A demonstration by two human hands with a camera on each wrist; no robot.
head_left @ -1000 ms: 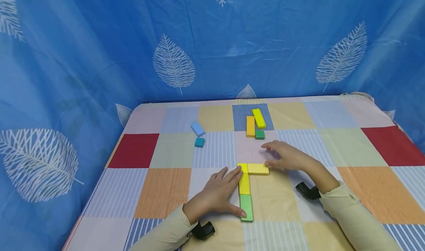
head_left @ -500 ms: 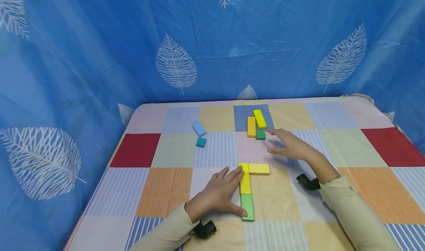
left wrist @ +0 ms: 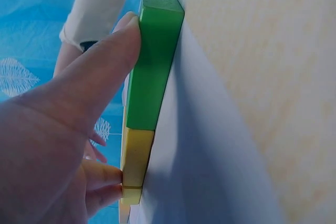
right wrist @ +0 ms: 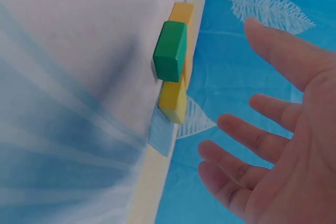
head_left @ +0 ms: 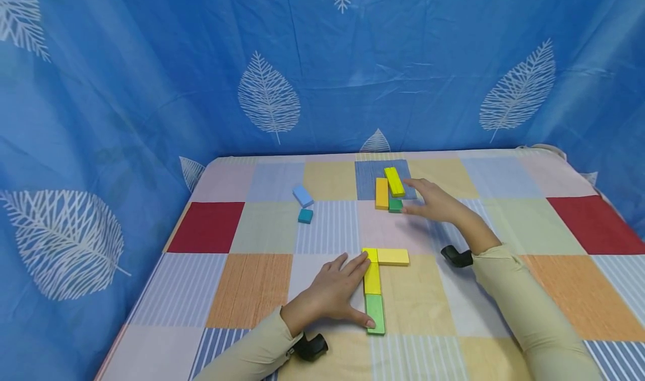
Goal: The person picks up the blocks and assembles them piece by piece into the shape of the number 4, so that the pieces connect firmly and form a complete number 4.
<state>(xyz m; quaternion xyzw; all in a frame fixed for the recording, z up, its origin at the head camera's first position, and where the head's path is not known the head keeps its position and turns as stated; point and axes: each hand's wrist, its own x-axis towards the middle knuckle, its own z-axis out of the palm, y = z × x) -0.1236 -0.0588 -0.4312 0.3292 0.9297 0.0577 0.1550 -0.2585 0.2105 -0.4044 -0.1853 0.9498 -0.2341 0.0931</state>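
My left hand (head_left: 330,294) rests its spread fingers along a column of blocks. Its thumb touches the light green block (head_left: 374,316) at the near end, and its fingertips meet the yellow blocks (head_left: 372,280) above. A pale yellow block (head_left: 393,257) extends rightward from the column's top, making a corner. Farther back, my right hand (head_left: 435,202) hovers with parted fingers just right of a small dark green block (head_left: 395,206). An orange block (head_left: 382,193) and a bright yellow block (head_left: 395,182) lie against it. The right wrist view shows a gap between fingers and green block (right wrist: 170,51).
A light blue block (head_left: 303,195) and a small teal block (head_left: 305,216) lie to the left on the patchwork cloth (head_left: 262,286). Behind the table hangs a blue curtain (head_left: 332,101) with white leaf prints.
My right hand has moved away from the pale yellow block, back toward the dark green block. My left hand stays on the column, and the blocks keep their places.
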